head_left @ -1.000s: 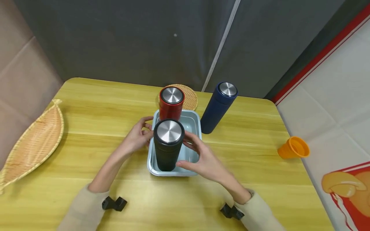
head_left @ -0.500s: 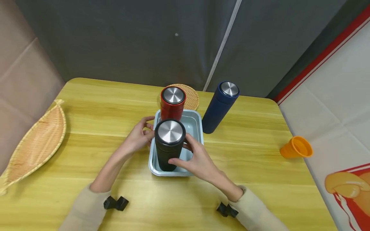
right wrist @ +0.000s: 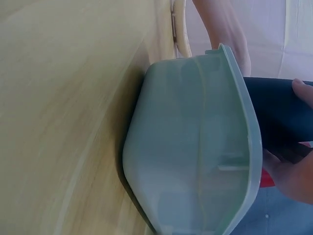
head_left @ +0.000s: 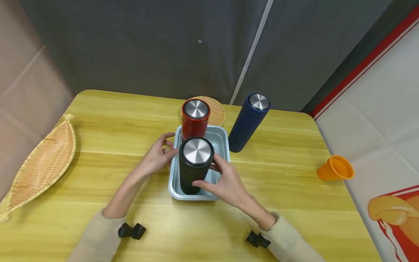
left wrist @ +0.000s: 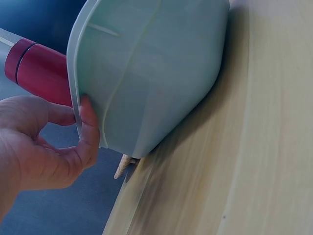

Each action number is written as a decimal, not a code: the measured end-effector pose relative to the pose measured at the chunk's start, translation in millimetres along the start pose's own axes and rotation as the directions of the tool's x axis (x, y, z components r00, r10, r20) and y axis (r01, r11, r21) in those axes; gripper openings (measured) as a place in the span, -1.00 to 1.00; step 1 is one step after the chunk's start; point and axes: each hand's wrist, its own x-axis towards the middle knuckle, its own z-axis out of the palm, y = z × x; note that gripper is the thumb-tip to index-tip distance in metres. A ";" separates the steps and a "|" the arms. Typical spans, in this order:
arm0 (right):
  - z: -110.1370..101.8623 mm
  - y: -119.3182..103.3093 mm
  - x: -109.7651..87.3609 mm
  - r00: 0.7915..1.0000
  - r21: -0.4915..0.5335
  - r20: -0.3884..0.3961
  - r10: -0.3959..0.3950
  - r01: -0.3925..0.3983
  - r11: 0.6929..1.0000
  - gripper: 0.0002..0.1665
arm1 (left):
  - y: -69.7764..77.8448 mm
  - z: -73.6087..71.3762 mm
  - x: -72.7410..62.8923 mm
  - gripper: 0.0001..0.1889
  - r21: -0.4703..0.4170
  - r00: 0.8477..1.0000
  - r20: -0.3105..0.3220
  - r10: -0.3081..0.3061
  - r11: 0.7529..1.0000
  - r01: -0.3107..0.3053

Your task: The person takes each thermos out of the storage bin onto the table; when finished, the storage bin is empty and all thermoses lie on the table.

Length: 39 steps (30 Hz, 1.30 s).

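A black thermos flask [head_left: 193, 174] with a silver lid stands in the near part of a pale blue plastic bin [head_left: 222, 140]. My right hand [head_left: 229, 183] grips it from the right, thumb on the near side and fingers behind. The right wrist view also shows the dark flask [right wrist: 279, 105] between thumb and fingers above the rim. My left hand [head_left: 157, 154] pinches the bin's left rim, thumb inside and fingers outside, as the left wrist view confirms. Behind the black flask, a red thermos flask [head_left: 194, 125] stands in the bin, its lower part hidden.
A blue thermos flask [head_left: 247, 125] stands on the table just right of the bin. Behind the bin lies a round woven mat [head_left: 216, 111]. A leaf-shaped wicker basket [head_left: 46, 163] sits at far left, and an orange cup [head_left: 334, 168] at the right edge.
My right hand has closed in on the black flask, its thumb coming onto the near side. The flask has since shifted slightly right. My left hand stays at the bin's rim.
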 end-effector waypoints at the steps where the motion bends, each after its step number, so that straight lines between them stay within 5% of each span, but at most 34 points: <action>1: -0.5 0.2 0.0 1.000 -0.002 0.000 -0.004 0.004 1.000 -0.23 | -0.3 -0.3 -0.1 -0.39 0.001 1.000 -0.001 -0.002 1.000 0.002; 13: -12.2 -1.7 -0.4 0.999 -0.014 -0.032 0.031 -0.032 0.999 -0.25 | -5.1 1.6 -2.0 -0.39 -0.015 1.000 -0.005 -0.007 1.000 0.007; 26: -45.2 -25.4 14.1 0.990 0.017 -0.137 -0.031 0.033 0.999 -0.21 | -1.9 3.3 -1.1 -0.43 -0.041 1.000 -0.011 -0.021 0.999 0.021; 39: -73.3 -51.3 32.1 0.957 -0.056 -0.288 -0.030 0.015 0.998 -0.30 | 0.2 -0.4 -2.8 -0.47 -0.052 0.997 0.003 -0.077 0.996 0.077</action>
